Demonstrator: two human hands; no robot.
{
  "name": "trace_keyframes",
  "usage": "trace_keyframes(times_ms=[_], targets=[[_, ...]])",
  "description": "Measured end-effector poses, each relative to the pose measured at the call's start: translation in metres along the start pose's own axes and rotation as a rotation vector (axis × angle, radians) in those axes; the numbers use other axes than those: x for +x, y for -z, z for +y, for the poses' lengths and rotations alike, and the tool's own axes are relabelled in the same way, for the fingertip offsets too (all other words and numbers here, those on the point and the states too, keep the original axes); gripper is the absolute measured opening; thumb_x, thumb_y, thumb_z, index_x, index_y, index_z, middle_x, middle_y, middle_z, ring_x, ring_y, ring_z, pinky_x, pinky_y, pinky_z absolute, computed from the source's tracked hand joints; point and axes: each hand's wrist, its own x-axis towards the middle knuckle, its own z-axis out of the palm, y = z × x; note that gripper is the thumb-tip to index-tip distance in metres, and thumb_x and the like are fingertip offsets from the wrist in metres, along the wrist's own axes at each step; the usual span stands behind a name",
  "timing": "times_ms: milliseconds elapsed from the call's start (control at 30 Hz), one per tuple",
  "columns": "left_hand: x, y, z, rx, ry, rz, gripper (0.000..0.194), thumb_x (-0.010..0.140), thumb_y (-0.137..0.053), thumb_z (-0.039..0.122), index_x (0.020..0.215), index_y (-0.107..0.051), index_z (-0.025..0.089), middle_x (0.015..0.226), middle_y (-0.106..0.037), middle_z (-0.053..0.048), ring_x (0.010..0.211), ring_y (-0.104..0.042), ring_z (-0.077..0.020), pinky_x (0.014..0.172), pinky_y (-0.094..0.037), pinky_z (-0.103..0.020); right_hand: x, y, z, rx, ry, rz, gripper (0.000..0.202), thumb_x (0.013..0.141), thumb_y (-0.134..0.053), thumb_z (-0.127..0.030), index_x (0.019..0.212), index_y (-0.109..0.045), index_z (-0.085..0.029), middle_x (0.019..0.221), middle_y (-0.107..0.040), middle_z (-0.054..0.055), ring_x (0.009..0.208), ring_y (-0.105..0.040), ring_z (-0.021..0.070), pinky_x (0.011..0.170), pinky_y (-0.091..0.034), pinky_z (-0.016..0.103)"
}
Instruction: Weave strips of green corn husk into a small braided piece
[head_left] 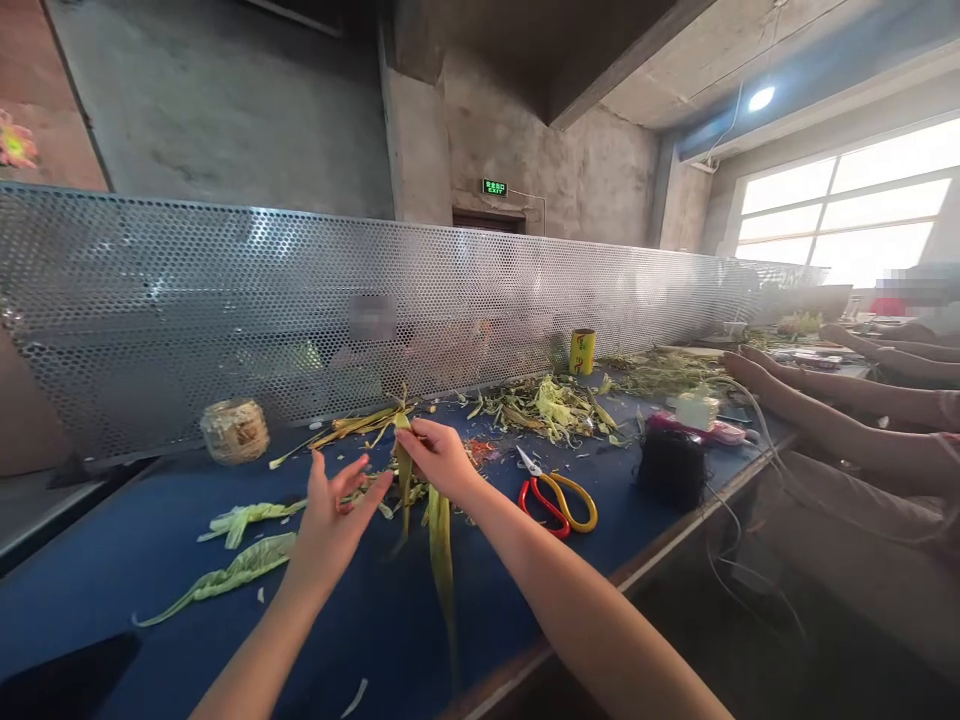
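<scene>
My right hand point(441, 458) pinches the top of a long, green-brown dried leaf strip point(405, 485), which hangs over the blue table point(360, 640). A second, longer strip point(442, 565) hangs below that hand; where its upper end is held is hidden. To the left, my left hand point(334, 515) is open with its fingers spread, close to the leaf but with nothing in its grasp. Two crinkled pale green leaves, a lower one point(232, 578) and an upper one point(244, 520), lie beyond my left wrist. Scissors point(556, 502) with one red and one yellow handle rest right of my right forearm.
A perforated metal panel point(300, 290) runs along the table's back. Before it stand a cloudy jar point(235, 432) and a yellow can point(582, 352). Leaf scraps point(555, 408) are heaped nearby. A black bundle point(670, 465) sits rightward, near other people's arms point(817, 420).
</scene>
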Motion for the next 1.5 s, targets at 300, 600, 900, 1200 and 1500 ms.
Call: trace_keyframes(times_ms=[300,600,900,1200,1500], targets=[[-0.001,-0.004,-0.008,0.068,-0.324,-0.11,0.073,0.072,-0.054,0.034,0.133,-0.018,0.019,0.082,-0.065,-0.004,0.097,-0.057,-0.02,0.088,-0.039,-0.037,-0.002,0.001,-0.003,0.121,-0.031,-0.056,0.024,0.081,-0.043,-0.036,0.076,-0.057,-0.017,0.059,-0.043,-0.004,0.043,-0.041,0.0046,0.041,-0.033,0.017],[0.0,-0.002,-0.006,0.117,-0.189,-0.059,0.07,0.068,-0.057,0.04,0.128,-0.027,0.021,0.083,-0.066,-0.005,0.076,-0.062,-0.0212,0.061,-0.046,-0.031,-0.004,0.0,-0.002,0.236,-0.057,-0.078,0.024,0.082,-0.042,-0.037,0.083,-0.057,-0.018,0.055,-0.042,-0.005,0.038,-0.042,0.0045,0.036,-0.035,0.017],[-0.005,-0.001,0.004,0.104,-0.202,0.039,0.077,0.066,-0.061,0.036,0.131,-0.023,0.016,0.072,-0.065,-0.002,0.096,-0.056,-0.021,0.079,-0.042,-0.034,-0.002,-0.003,0.007,0.215,-0.037,0.113,0.026,0.083,-0.04,-0.036,0.074,-0.056,-0.017,0.06,-0.043,-0.003,0.035,-0.042,0.0035,0.034,-0.034,0.017],[-0.006,-0.005,0.002,0.104,-0.212,0.009,0.085,0.065,-0.061,0.037,0.134,-0.016,0.016,0.075,-0.066,-0.002,0.083,-0.06,-0.0198,0.078,-0.043,-0.035,-0.001,-0.004,0.005,0.413,-0.101,0.008,0.022,0.08,-0.044,-0.036,0.081,-0.059,-0.019,0.05,-0.045,-0.005,0.033,-0.045,0.0069,0.031,-0.035,0.019],[-0.003,-0.002,-0.003,0.071,-0.156,0.063,0.081,0.062,-0.063,0.037,0.131,-0.024,0.02,0.08,-0.066,-0.004,0.051,-0.055,-0.0134,0.049,-0.04,-0.025,-0.003,-0.004,-0.003,0.062,0.025,-0.044,0.022,0.073,-0.054,-0.038,0.081,-0.053,-0.018,0.065,-0.051,-0.003,0.052,-0.046,0.0073,0.048,-0.039,0.019]])
